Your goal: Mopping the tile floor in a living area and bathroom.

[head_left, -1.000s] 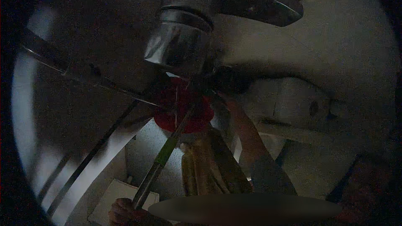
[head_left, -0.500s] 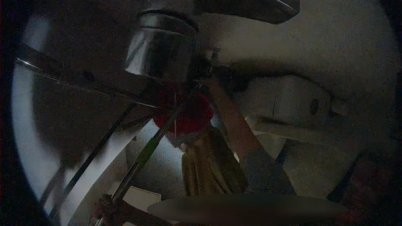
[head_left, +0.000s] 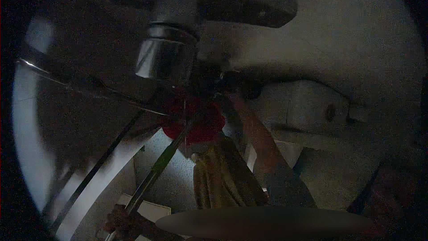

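Note:
In dim light, my left hand (head_left: 118,219) at the lower left is closed around a long metal pole (head_left: 145,187). The pole slants up to the right and carries a green band (head_left: 162,159). My right arm rises from the lower right in a grey sleeve. Its hand (head_left: 232,93) is near the pole's upper end, but its fingers are lost in the dark. Around the pole's upper part shows a round red object (head_left: 194,127), its kind unclear. Above it hangs a shiny metal cylinder (head_left: 164,60) below a dark, arm-like fitting (head_left: 249,9).
A brown-yellow cloth (head_left: 218,174) hangs below the red object. A pale boxy fixture (head_left: 307,107) with a round dark spot is at the right. A thin metal rod (head_left: 120,96) and a dark bar (head_left: 98,167) cross the left side. A blurred patch covers the bottom middle.
My left hand and the pole's lower end have shifted slightly right. The metal cylinder and the dark fitting appear a little farther left. My right forearm has moved slightly.

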The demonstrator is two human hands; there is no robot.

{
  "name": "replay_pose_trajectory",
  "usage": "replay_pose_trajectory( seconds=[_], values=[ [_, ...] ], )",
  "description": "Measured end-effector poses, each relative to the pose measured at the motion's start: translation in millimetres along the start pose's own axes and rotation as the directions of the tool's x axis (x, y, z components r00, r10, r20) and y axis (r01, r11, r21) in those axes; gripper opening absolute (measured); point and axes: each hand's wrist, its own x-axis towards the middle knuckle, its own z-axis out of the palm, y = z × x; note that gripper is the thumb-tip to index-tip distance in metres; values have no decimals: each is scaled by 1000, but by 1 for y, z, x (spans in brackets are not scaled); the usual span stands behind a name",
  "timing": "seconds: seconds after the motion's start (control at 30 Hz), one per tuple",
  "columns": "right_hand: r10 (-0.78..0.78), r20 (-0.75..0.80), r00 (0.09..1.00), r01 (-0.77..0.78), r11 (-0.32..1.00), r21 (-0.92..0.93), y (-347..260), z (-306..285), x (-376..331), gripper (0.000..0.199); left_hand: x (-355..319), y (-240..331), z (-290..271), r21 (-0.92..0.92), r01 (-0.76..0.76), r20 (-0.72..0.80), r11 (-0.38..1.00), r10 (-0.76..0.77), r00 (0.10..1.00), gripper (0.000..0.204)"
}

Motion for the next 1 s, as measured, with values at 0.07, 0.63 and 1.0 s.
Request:
replay_pose_trajectory(
  seconds=[0.07, 0.63, 1.0],
  values=[
    [-9, -51, 999, 7, 999, -35, -2, -41, -9, 66, 13, -8, 18, -16, 20, -13, 1000, -20, 1000, 8],
    [-58, 626, 777, 493, 676, -549, -268, -45, -235, 36, -5, 35, 76, -703, 315, -2, 638, -445, 895, 12],
    [-125, 268, 955, 191, 953, -235, 126, -168, -494, 37, 30, 22, 103, -596, 516, 787, -616, -575, 223, 22]
  ],
)
